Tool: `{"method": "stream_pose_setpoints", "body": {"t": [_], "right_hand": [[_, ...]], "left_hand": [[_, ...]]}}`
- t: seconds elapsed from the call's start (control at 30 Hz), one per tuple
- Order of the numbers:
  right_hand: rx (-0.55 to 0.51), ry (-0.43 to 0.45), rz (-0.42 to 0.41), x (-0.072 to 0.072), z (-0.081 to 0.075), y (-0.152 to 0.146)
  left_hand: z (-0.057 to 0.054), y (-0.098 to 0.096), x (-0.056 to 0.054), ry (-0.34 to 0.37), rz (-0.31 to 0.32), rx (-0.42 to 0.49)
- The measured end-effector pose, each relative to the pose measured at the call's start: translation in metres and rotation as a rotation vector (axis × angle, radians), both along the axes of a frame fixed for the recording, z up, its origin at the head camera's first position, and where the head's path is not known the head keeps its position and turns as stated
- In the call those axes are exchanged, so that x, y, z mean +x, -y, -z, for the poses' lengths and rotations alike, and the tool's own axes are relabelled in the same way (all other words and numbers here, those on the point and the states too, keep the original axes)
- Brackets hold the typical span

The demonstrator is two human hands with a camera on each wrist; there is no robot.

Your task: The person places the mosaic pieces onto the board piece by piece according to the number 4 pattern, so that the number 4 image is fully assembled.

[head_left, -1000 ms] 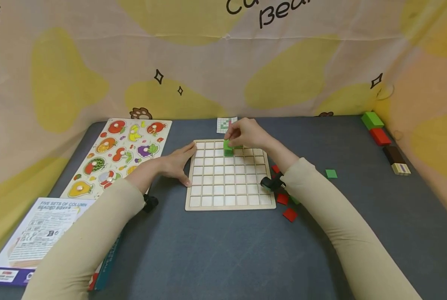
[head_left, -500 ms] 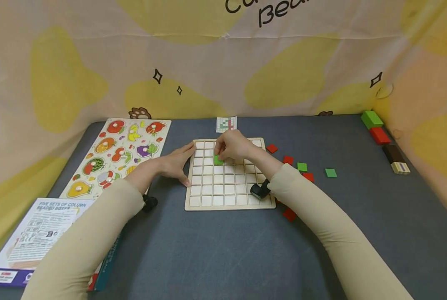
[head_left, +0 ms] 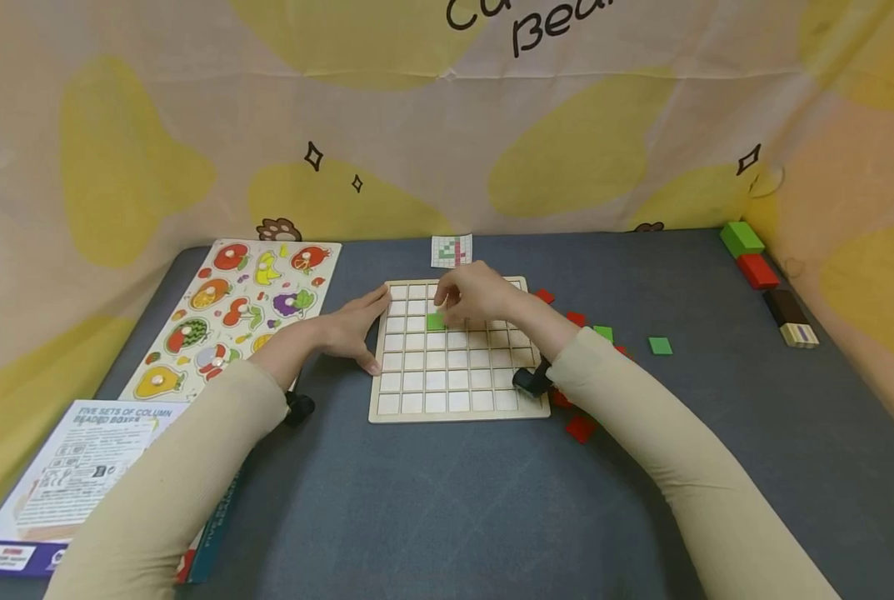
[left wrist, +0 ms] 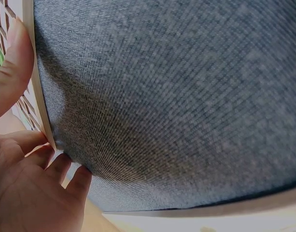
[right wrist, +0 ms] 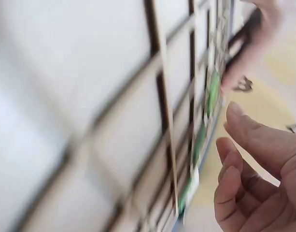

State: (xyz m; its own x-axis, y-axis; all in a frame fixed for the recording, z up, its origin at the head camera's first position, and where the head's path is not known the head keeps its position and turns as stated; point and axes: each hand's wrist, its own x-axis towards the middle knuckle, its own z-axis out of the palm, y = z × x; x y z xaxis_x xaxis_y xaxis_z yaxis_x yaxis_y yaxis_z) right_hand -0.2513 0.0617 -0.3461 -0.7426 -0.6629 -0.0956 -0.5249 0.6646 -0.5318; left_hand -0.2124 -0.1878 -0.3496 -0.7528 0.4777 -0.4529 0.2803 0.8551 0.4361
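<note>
Grid board [head_left: 447, 360] partly behind right hand [head_left: 478, 294]

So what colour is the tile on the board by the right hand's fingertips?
Green; the tile shows best in the head view.

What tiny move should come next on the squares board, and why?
Perhaps pick up the lone green tile on the right. The right grip looks empty, a placed green tile lies on the wooden grid board, and the pattern card shows green too, though too small to read exactly.
</note>
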Motion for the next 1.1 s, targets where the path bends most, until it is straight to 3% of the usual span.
{"method": "stream_pose_setpoints", "body": {"t": [0.23,0.57,0.8,1.1], "right_hand": [[-0.005,0.022,0.003,0.0,-0.012,-0.078],[0.037,0.169,-0.04,0.01,-0.009,-0.188],[0.037,0.192,-0.016,0.017,0.004,-0.216],[0.052,0.137,-0.002,0.017,0.012,-0.217]], "left_hand": [[-0.001,0.002,0.0,-0.001,0.005,-0.005],[0.0,0.002,0.001,0.007,0.003,0.0],[0.0,0.001,0.001,0.004,0.002,0.003],[0.0,0.0,0.0,0.006,0.008,0.01]]}}
